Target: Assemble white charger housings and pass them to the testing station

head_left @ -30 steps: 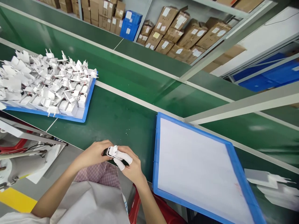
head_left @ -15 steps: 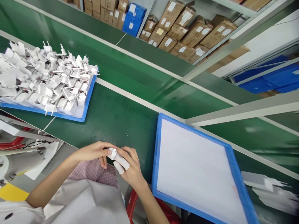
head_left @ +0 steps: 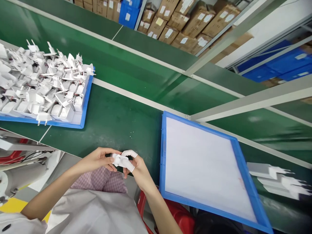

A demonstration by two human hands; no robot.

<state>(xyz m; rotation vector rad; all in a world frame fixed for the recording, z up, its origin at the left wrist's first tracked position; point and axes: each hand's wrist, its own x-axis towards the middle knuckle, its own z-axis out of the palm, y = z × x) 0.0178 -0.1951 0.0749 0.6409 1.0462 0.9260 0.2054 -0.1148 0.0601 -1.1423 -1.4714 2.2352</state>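
Note:
My left hand (head_left: 98,159) and my right hand (head_left: 136,169) meet at the near edge of the green table (head_left: 114,120), both pinching one small white plug part (head_left: 118,159). White finger cots cover the thumb and forefinger of my right hand. At the left stands a blue tray (head_left: 81,117) piled with several white plug parts (head_left: 41,81). To the right of my hands lies a blue tray (head_left: 162,162) with a bare white sheet in it.
More white parts (head_left: 273,182) lie blurred on the green belt at the far right. Metal frame bars (head_left: 243,104) cross above the belt. Cardboard boxes (head_left: 180,22) and blue crates fill shelves behind. A machine part (head_left: 19,172) sits low at the left.
My hands have stayed together at the table edge, turning the white part between the fingers. The view has shifted a little, with the trays sliding left and up.

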